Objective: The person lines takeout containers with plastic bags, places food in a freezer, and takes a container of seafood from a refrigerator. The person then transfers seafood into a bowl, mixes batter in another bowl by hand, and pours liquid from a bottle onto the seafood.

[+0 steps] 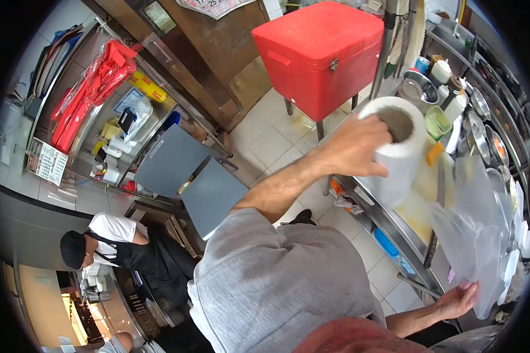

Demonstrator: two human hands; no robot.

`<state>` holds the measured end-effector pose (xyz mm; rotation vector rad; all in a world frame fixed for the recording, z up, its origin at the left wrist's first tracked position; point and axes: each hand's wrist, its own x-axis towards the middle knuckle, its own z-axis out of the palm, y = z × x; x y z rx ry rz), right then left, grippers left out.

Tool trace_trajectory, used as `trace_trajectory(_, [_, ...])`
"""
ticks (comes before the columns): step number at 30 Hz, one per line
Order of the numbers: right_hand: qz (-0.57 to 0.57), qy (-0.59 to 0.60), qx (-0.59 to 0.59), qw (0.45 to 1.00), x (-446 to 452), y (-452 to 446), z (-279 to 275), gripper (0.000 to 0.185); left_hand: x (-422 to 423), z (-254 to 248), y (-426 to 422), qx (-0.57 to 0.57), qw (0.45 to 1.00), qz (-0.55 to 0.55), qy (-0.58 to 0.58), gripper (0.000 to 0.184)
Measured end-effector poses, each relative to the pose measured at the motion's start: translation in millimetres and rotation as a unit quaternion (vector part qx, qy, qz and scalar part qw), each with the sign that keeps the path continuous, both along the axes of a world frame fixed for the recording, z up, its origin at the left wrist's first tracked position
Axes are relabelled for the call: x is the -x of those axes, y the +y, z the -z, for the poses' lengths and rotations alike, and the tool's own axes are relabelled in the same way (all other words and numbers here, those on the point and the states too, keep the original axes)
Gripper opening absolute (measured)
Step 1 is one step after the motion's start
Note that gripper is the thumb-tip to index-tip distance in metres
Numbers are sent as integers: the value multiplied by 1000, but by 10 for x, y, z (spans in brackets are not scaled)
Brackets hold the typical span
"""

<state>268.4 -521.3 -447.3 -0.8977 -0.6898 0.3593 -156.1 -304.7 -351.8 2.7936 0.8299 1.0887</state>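
My left hand (359,144) grips the end of a thick roll of clear plastic bags (397,176), with fingertips at its hollow core and the thumb along its side. The roll stands upright on the counter. Lower right, my right hand (458,301) pinches the edge of a loose clear plastic bag (468,235) spread over the counter. Whether the bag is still joined to the roll cannot be made out. Between the roll and the bag lies a knife (431,250) with a dark handle, on a yellow-stained cutting board (415,217).
A green container (437,122), squeeze bottles (440,72) and metal pans (476,138) line the counter's back. A red cooler box (321,59) stands on legs beyond the roll. Behind me are a grey chair (215,194) and another person (153,253) in a dark apron.
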Motion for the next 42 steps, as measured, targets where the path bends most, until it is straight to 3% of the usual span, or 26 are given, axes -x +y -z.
trace_trajectory(4, [65, -7, -19, 998, 182, 120, -66, 23, 930, -113, -167, 112, 984, -57, -126, 47])
trace_trajectory(6, [82, -24, -18, 996, 434, 244, -212, 23, 1460, -160, -324, 145, 976, -129, -94, 48])
trace_trajectory(8, [69, -3, -20, 997, 123, 295, 56, 23, 2016, -71, -403, 151, 964, -207, -76, 49])
trace_trajectory(9, [59, -2, -17, 998, 601, 481, -153, 23, 2284, -12, -431, 149, 953, -259, -55, 49])
trace_trajectory(11, [128, -113, -44, 984, 1518, 801, -523, 29, 2865, 143, -445, 142, 924, -354, -19, 48])
trace_trajectory(13, [81, -49, -43, 995, 1370, 849, -283, 30, 3479, 267, -380, 140, 887, -439, 2, 45])
trace_trajectory(14, [43, 17, -45, 998, 1274, 962, -113, 31, 3828, 348, -303, 99, 873, -477, 20, 43])
trace_trajectory(15, [40, 13, -38, 998, 1239, 1133, 7, 31, 4146, 363, -256, 94, 862, -498, 10, 42])
trace_trajectory(17, [56, -96, 48, 993, 1169, 1531, 294, 22, 4799, 392, -143, 78, 834, -547, -6, 41])
trace_trajectory(19, [114, -168, 123, 972, 1837, 1719, 149, 17, 5451, 318, 0, 14, 808, -589, 9, 43])
trace_trajectory(21, [100, -184, 132, 969, 2588, 1848, -183, 16, 6057, 220, 184, -66, 783, -618, 21, 46])
trace_trajectory(24, [94, -215, 154, 960, 2919, 1978, -308, 18, 6902, 243, 424, -126, 728, -672, 42, 46])
trace_trajectory(28, [122, -239, 176, 947, 3316, 2309, -398, 19, 7815, 465, 810, -194, 674, -708, 82, 53])
trace_trajectory(31, [121, -279, 199, 932, 3452, 2492, -350, 25, 8202, 586, 1136, -168, 657, -726, 117, 57])
trace_trajectory(33, [163, -296, 277, 900, 3695, 2518, -444, 24, 8682, 695, 1372, -149, 656, -725, 147, 59])
trace_trajectory(35, [183, -292, 301, 889, 3702, 2474, -405, 25, 8954, 712, 1387, -352, 637, -614, 306, 53])
trace_trajectory(37, [182, -285, 298, 892, 3622, 2389, -275, 24, 9378, 880, 1341, -357, 641, -569, 371, 51])
trace_trajectory(38, [181, -255, 315, 896, 3809, 2377, -360, 27, 9679, 988, 1335, -372, 618, -549, 423, 53])
trace_trajectory(39, [178, -241, 313, 901, 3823, 2341, -321, 27, 10147, 1145, 1351, -407, 560, -529, 490, 56])
trace_trajectory(40, [184, -221, 333, 898, 4031, 2317, -485, 27, 10737, 1224, 1449, -494, 446, -486, 567, 60])
trace_trajectory(42, [200, -199, 280, 918, 4088, 2291, -529, 25, 10304, 1251, 1945, -397, 562, -566, 453, 56])
